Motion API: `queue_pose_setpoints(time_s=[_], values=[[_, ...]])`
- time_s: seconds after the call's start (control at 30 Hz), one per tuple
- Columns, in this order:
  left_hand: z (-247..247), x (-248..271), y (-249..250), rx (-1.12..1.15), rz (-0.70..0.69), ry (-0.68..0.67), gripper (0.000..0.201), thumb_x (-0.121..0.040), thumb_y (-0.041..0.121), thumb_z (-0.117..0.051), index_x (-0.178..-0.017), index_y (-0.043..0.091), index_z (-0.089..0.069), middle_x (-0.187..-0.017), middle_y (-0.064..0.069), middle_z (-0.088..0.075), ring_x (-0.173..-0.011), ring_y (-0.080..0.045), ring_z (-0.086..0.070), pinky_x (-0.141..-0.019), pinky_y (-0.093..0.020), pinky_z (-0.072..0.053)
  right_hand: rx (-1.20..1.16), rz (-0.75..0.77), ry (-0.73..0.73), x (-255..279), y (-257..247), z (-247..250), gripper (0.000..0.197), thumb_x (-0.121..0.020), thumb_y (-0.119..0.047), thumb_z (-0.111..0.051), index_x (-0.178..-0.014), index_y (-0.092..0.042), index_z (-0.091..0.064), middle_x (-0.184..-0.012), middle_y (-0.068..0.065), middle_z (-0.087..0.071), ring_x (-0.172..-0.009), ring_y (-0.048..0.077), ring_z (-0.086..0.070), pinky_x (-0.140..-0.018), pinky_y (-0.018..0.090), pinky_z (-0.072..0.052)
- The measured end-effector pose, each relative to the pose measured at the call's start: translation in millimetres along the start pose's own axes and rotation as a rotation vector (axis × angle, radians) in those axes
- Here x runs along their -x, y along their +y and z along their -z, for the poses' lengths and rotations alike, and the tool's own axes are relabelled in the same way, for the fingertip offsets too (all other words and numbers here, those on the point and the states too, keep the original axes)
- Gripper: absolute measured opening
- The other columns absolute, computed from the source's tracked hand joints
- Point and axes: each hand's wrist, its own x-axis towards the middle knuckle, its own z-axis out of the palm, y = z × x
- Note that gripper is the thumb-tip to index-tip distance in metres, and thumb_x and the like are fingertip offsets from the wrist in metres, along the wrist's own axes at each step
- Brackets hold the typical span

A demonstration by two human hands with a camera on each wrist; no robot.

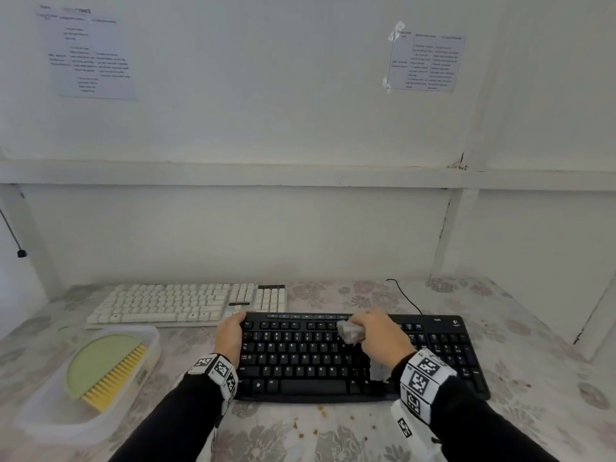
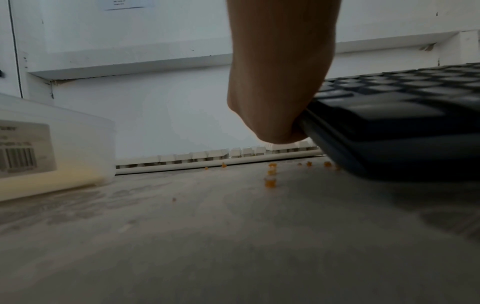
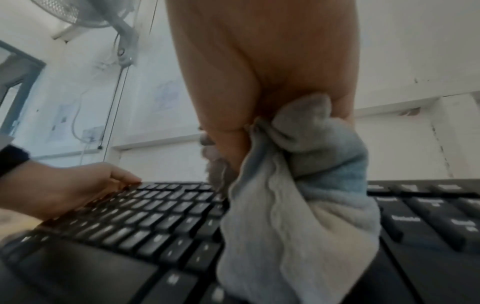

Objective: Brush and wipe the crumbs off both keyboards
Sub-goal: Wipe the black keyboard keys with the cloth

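Observation:
A black keyboard lies near the front of the table, with a white keyboard behind it to the left. My left hand grips the black keyboard's left end, fingers curled over its far corner. My right hand holds a bunched grey cloth over the upper middle keys; in the right wrist view the cloth hangs down from my fist onto the black keyboard. Orange crumbs lie on the tablecloth in front of the keyboard, and crumbs also sit beside its left end.
A translucent plastic tub at the front left holds a green brush with yellow bristles. A black cable runs back from the black keyboard. A white wall with a ledge stands close behind the table.

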Motion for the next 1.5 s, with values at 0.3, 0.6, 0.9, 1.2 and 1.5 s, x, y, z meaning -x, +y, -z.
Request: queue_pose_setpoints(time_s=[0.3, 0.6, 0.9, 1.2, 1.5], values=[[-2, -3, -1, 0.021, 0.007, 0.015, 0.030, -0.095, 0.013, -0.044, -0.075, 0.012, -0.067, -0.071, -0.009, -0.063, -0.066, -0.023, -0.058, -0.065, -0.032, -0.047, 0.212, 0.021, -0.403, 24, -2, -15, 0.029, -0.082, -0.001, -0.049, -0.090, -0.024, -0.066, -0.096, 0.005, -0.052, -0.083, 0.023, -0.049, -0.060, 0.026, -0.041], [-2, -3, -2, 0.031, 0.031, 0.015, 0.029, -0.095, 0.015, -0.044, -0.077, 0.013, -0.067, -0.066, -0.008, -0.064, -0.064, -0.024, -0.058, -0.063, -0.033, -0.048, 0.005, 0.037, -0.004, -12, -7, -16, 0.022, -0.087, -0.008, -0.048, -0.103, -0.021, -0.052, -0.107, 0.003, -0.052, -0.096, 0.025, -0.055, -0.081, 0.040, -0.050], [2, -7, -6, 0.001, 0.011, -0.012, 0.030, -0.095, 0.016, -0.042, -0.080, 0.012, -0.069, -0.069, -0.009, -0.065, -0.069, -0.026, -0.060, -0.074, -0.038, -0.049, 0.175, 0.185, -0.300, 13, -21, -33, 0.020, -0.084, -0.001, -0.051, -0.078, -0.020, -0.053, -0.088, 0.001, -0.035, -0.085, 0.024, -0.045, -0.060, 0.027, -0.037], [4, -9, -7, 0.011, 0.009, -0.030, 0.030, -0.094, 0.016, -0.042, -0.082, 0.011, -0.069, -0.070, -0.009, -0.065, -0.070, -0.027, -0.060, -0.077, -0.041, -0.048, -0.174, 0.103, -0.157, -10, -16, 4, 0.031, -0.082, 0.007, -0.042, -0.093, -0.015, -0.060, -0.090, 0.002, -0.058, -0.087, 0.021, -0.054, -0.068, 0.028, -0.042], [5, -11, -8, 0.014, 0.034, -0.015, 0.027, -0.092, 0.016, -0.046, -0.082, 0.010, -0.070, -0.069, -0.009, -0.065, -0.068, -0.027, -0.061, -0.074, -0.040, -0.049, 0.118, 0.205, -0.220, 2, -10, -32, 0.025, -0.083, -0.004, -0.047, -0.076, -0.025, -0.037, -0.081, -0.006, -0.030, -0.074, 0.019, -0.041, -0.061, 0.025, -0.035]])
